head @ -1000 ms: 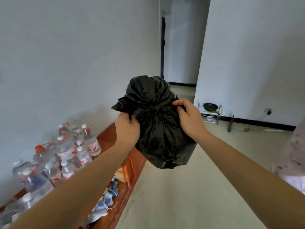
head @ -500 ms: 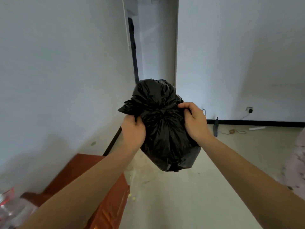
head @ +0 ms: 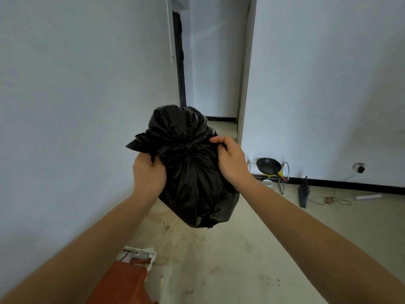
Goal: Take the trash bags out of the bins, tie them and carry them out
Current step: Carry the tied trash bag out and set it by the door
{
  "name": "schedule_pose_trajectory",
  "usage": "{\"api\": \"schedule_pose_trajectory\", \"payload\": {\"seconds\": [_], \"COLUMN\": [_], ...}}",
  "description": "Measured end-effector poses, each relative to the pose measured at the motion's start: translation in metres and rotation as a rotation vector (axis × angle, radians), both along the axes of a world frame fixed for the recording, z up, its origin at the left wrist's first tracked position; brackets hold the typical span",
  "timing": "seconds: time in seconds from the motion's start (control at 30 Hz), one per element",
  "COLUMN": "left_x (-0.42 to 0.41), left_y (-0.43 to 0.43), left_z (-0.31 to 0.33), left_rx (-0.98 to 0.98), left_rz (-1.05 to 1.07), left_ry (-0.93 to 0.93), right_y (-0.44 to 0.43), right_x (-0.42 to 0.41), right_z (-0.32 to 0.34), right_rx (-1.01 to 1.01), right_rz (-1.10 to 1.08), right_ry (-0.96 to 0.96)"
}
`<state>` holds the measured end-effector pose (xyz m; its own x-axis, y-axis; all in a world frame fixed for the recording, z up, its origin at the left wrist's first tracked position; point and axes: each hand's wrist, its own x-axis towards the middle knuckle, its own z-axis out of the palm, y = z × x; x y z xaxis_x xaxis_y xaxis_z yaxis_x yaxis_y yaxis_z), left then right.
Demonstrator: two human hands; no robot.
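Nearest, below and left of the trash bag (head: 192, 183), we note a red-brown wooden cabinet corner (head: 122, 284) with a white scrap (head: 138, 256) at its far end. Both bare forearms reach up to the bag, which is in the air above the floor (head: 252, 260) and touches only the hands. Left hand (head: 148, 174): clenched on the bag's left side, fingers curled into the plastic just under a loose flap that sticks out left. Right hand (head: 232, 163): grasping the bag's right side by the gathered neck, fingers curled over and pinching a fold. The bag is black and bulging, its top bunched tight between the two hands; we cannot tell if the knot is finished. Behind the bag to its right, by the wall, sits a wire dish rack (head: 282, 181) holding a black pan (head: 268, 166). Farther right of the bag are a dark flat object (head: 303, 191) leaning on the baseboard, a tangled cord (head: 328, 200), a white strip (head: 368, 196) and a wall socket (head: 359, 168). Straight behind the bag is a narrow corridor (head: 214, 62).
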<state>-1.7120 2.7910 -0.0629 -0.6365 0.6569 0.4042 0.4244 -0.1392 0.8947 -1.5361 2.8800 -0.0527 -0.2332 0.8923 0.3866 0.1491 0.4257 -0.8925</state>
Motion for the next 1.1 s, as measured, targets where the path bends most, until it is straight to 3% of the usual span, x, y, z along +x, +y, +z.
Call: {"api": "schedule_pose_trajectory", "payload": {"seconds": [0.23,0.5,0.73,1.1], "left_x": [-0.115,-0.154,-0.192,-0.297], "left_y": [0.195,0.418,0.642,0.909], "left_z": [-0.001,-0.002,-0.031,-0.03], "left_rx": [-0.02,-0.057,-0.08,-0.11], "left_rz": [-0.053,-0.161,-0.135,0.076], "left_ry": [0.019,-0.031,-0.03,-0.096], "right_y": [0.189,0.402,0.622,0.918], "right_x": [-0.107,-0.149,-0.188,-0.308], "right_z": [-0.001,-0.005,-0.049,-0.043], "right_rx": [-0.011,-0.061,-0.138,-0.323], "right_rz": [-0.007,-0.13,-0.124,0.068], "right_ry": [0.0,0.026,0.08,0.107]}}
